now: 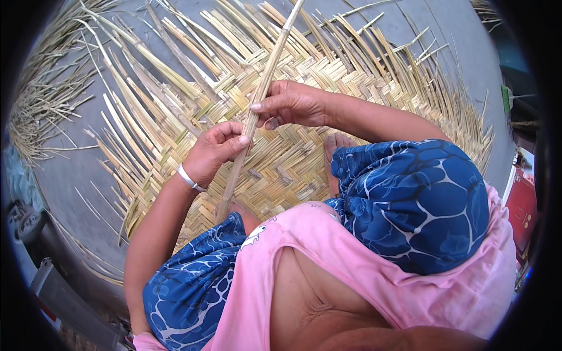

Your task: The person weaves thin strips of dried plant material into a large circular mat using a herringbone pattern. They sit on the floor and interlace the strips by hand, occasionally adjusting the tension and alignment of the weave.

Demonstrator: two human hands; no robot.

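Left hand (213, 153) is closed around a long bamboo strip (257, 99), thumb pressed on its face. Right hand (290, 104) pinches the same strip just above, fingers curled over it. The strip runs from near the person's lap up across the woven mat (304, 152), which lies on the grey floor (70, 169). Judged light, stiff yet springy, likely sharp-edged; best gripped at mid-length on its flat faces. Loose strips (44, 105) lie left of the mat.
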